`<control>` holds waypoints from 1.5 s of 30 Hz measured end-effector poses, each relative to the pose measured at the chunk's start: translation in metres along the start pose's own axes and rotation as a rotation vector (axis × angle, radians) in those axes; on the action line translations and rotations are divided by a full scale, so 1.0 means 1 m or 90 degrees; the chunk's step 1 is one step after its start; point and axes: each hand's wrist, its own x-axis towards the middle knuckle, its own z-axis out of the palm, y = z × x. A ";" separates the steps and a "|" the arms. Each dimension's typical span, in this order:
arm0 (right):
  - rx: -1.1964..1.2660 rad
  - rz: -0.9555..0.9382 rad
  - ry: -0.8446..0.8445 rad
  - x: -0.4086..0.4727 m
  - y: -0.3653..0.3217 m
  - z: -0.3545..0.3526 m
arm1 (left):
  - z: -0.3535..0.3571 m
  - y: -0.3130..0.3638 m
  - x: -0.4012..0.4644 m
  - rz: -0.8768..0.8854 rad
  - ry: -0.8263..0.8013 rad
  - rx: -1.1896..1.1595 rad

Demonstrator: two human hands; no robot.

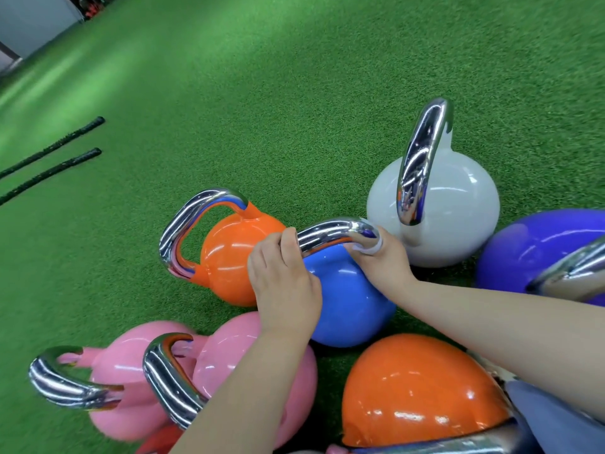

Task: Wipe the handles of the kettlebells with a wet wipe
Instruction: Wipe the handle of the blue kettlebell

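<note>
A blue kettlebell (350, 299) with a chrome handle (327, 234) stands in the middle of a cluster on green turf. My left hand (281, 276) grips the left end of that handle, fingers curled over the bar. My right hand (386, 253) holds a white wet wipe (373, 244) wrapped round the handle's right bend. Around it stand an orange kettlebell (235, 257), a grey-white one (438, 204), a purple one (537, 250), two pink ones (229, 365) and a second orange one (419, 391), all with chrome handles.
Two black rope ends (62, 152) lie on the turf (262, 93) at the left. Open turf stretches ahead to a grey wall (29, 18) at the far top left. A blue-grey garment (550, 417) shows at the bottom right.
</note>
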 end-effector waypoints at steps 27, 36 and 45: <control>0.020 -0.019 -0.091 -0.041 -0.014 -0.018 | -0.002 0.000 0.000 0.013 0.002 0.006; -0.285 -0.227 -0.002 -0.015 -0.046 -0.019 | -0.001 0.000 0.000 0.003 -0.015 0.010; -0.123 -0.149 0.008 -0.016 -0.030 -0.013 | -0.003 0.002 -0.001 0.003 -0.001 0.005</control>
